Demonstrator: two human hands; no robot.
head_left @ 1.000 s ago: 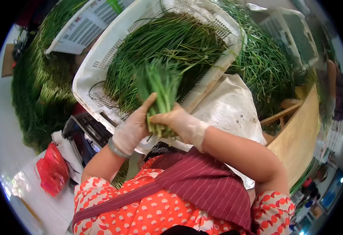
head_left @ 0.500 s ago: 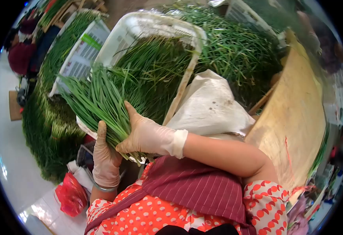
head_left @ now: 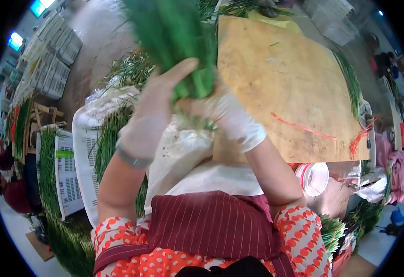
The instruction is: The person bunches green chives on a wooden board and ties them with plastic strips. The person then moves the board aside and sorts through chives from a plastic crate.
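Both gloved hands are raised in front of me around a thick bunch of green chives (head_left: 174,37), blurred by motion. The leaves point away from me and the cut stems face my body. My left hand (head_left: 151,108) grips the bunch from the left, its thumb across the stems. Around the stem ends on the other side, my right hand (head_left: 229,111) is closed, its fingers partly smeared. Beneath the hands lies a white sack (head_left: 188,171), just left of a wooden board (head_left: 289,83).
Red string (head_left: 303,127) lies on the board, with a white round tub (head_left: 316,179) by its near edge. To the left stand a white crate (head_left: 85,161) of chives and another crate (head_left: 68,180). A person (head_left: 17,196) is at the far left.
The bunch has moved from the left, over the crate, to the middle near the board, and is now held farther away. My view has turned right; both hands are now round the stems.
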